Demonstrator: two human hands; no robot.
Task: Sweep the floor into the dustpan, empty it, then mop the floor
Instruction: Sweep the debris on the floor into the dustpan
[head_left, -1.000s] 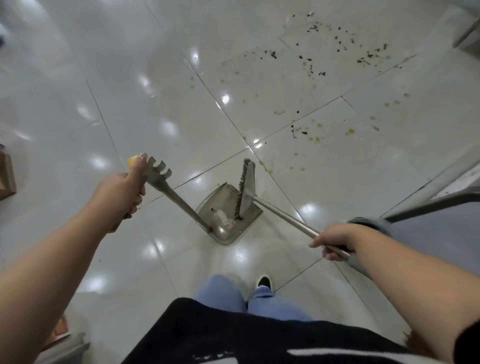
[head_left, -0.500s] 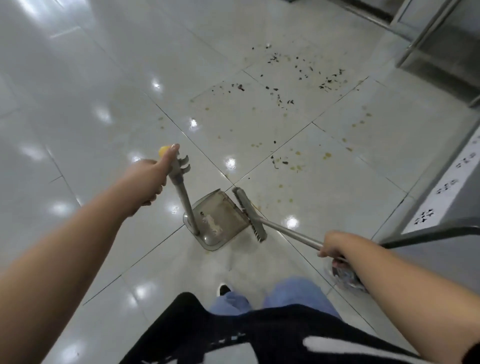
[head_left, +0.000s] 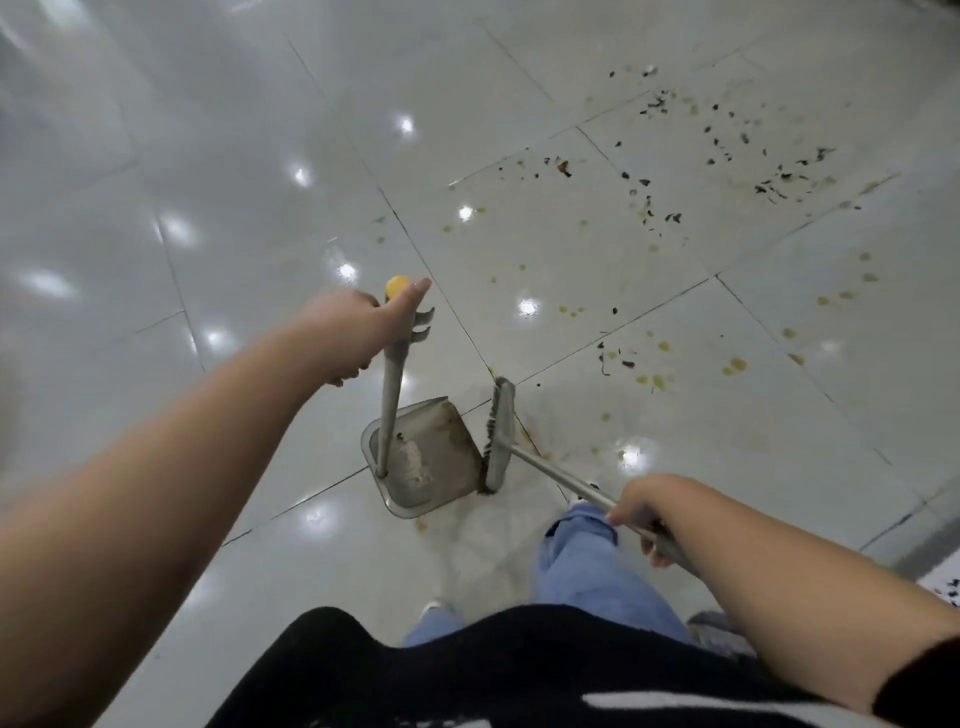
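Note:
A grey long-handled dustpan (head_left: 436, 457) stands on the white tiled floor in front of my feet, with a pale clump of dirt inside. My left hand (head_left: 353, 332) grips the top of its upright handle (head_left: 390, 395), just below a yellow cap and comb teeth. My right hand (head_left: 649, 514) holds the metal broom handle (head_left: 561, 480). The broom head (head_left: 500, 436) stands against the pan's open right edge. Dark crumbs (head_left: 727, 156) and yellow spots (head_left: 732, 366) lie scattered on the tiles farther ahead and to the right.
My legs in blue jeans (head_left: 582, 566) stand just behind the pan and broom. Glossy tiles with dark grout lines (head_left: 431, 280) stretch to the left and ahead. A darker threshold strip (head_left: 930, 525) runs along the lower right edge.
The broom head has swung upright against the pan's right edge. My view has shifted, so the scattered debris now appears farther right and the metal frame at the right is out of sight.

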